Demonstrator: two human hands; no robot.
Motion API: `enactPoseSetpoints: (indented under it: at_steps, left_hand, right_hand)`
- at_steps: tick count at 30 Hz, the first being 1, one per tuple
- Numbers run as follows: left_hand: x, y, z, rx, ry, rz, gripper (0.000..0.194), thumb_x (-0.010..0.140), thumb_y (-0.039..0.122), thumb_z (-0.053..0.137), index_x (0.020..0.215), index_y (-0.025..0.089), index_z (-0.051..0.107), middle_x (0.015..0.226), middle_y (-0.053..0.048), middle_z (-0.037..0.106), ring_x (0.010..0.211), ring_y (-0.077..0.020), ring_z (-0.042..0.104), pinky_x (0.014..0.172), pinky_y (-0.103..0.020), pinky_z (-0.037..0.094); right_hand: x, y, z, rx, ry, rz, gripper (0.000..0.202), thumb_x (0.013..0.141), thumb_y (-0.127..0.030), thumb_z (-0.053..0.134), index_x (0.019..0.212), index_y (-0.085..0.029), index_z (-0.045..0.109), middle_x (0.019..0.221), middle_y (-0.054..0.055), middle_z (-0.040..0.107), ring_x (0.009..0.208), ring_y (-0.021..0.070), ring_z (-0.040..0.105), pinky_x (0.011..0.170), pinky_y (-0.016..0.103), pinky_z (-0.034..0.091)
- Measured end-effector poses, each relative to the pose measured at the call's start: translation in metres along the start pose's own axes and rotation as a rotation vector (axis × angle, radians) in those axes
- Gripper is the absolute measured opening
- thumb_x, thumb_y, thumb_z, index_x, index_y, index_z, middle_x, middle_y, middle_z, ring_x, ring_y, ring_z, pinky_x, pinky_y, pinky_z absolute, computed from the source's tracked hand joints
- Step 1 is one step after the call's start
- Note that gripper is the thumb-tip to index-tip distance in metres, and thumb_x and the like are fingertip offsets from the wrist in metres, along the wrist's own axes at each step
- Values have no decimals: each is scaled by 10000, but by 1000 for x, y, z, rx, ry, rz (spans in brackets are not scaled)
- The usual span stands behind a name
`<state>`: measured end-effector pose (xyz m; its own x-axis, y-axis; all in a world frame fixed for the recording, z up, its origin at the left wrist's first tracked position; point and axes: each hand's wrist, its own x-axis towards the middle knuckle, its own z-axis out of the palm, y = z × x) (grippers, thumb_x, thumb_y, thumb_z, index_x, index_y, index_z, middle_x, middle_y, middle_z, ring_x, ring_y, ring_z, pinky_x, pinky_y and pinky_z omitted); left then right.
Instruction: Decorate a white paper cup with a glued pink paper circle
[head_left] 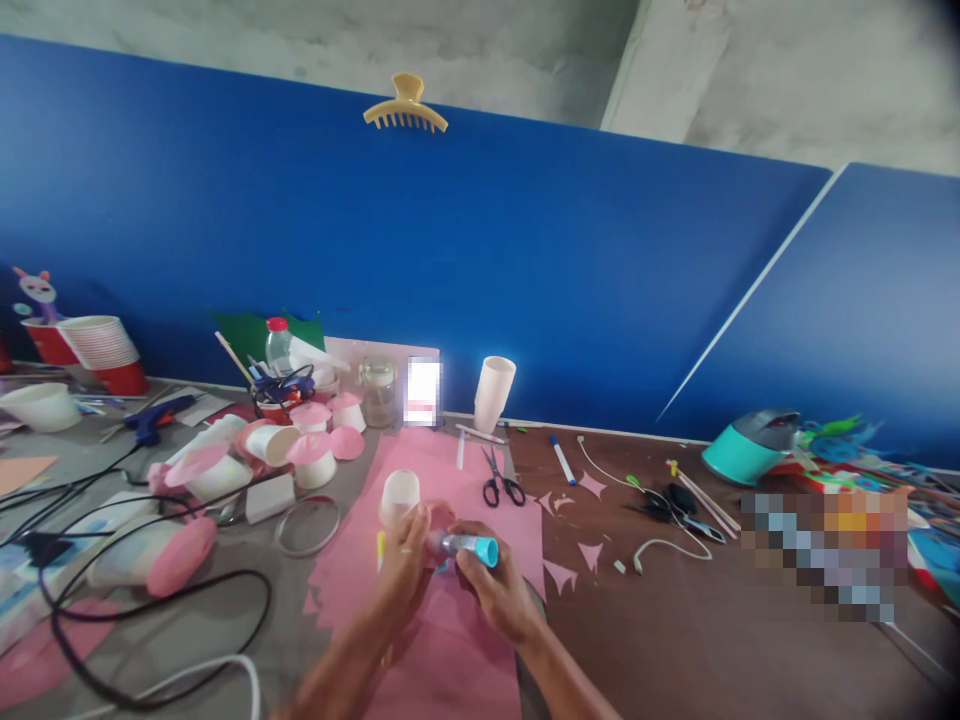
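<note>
My right hand (pixel 501 592) is closed around a glue stick (pixel 480 549) with a turquoise end, tilted toward my left hand. My left hand (pixel 405 562) pinches a small pink paper piece (pixel 442 518), which the inner end of the glue stick meets; whether they touch is hard to make out. Just beyond my left fingers stands a white paper cup (pixel 400 495). A large pink paper sheet (pixel 469 660) lies beneath both hands. Black-handled scissors (pixel 502 484) rest on it farther back. A yellow object (pixel 381 550) is partly hidden by my left hand.
Pink-trimmed paper cups (pixel 311 460) and black cables (pixel 255 610) crowd the left. Pink scraps (pixel 590 556), a blue-capped marker (pixel 562 460) and pliers (pixel 705 530) lie at right. Stacked white cups (pixel 493 392) and a lit screen (pixel 422 390) stand before the blue partition (pixel 525 250).
</note>
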<state>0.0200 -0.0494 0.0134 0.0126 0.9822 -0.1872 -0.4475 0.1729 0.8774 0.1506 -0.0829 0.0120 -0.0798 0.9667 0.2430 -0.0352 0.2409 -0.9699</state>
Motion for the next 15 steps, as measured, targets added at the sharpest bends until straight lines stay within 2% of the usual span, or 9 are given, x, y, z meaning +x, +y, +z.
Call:
enactPoseSetpoints:
  at_steps: [5,9,12,15]
  left_hand:
    - [1,-4,-2,-1,-25,23,508,693,604,729,906,142,721,816,-68,728,681,-163,653,610,-255,507]
    - [3,-7,-4,-25,-42,25,499,688,586,744,923,146,726,811,-61,727,704,-167,656,616,-251,510]
    - [5,-6,-2,-57,-9,-17,474,656,550,783,898,145,729,821,-64,732,735,-181,672,648,-262,525]
    - [4,-4,0,-90,0,-67,451,648,523,799,883,145,727,804,-52,731,732,-171,669,667,-253,528]
  right_hand:
    - [0,0,1,37,-5,67,454,831,-590,595,995,-169,636,533,-65,427,471,92,363,448,211,349]
    - [0,0,-3,-60,5,4,370,873,-504,567,982,-163,658,524,-47,493,454,102,417,433,211,382]
    - [0,-3,-6,-271,18,-110,223,873,-338,583,998,-175,669,668,12,666,549,144,578,520,239,489]
    - [-1,-4,-9,-423,16,-200,232,845,-224,600,1066,-198,663,907,49,746,731,187,689,670,271,554]
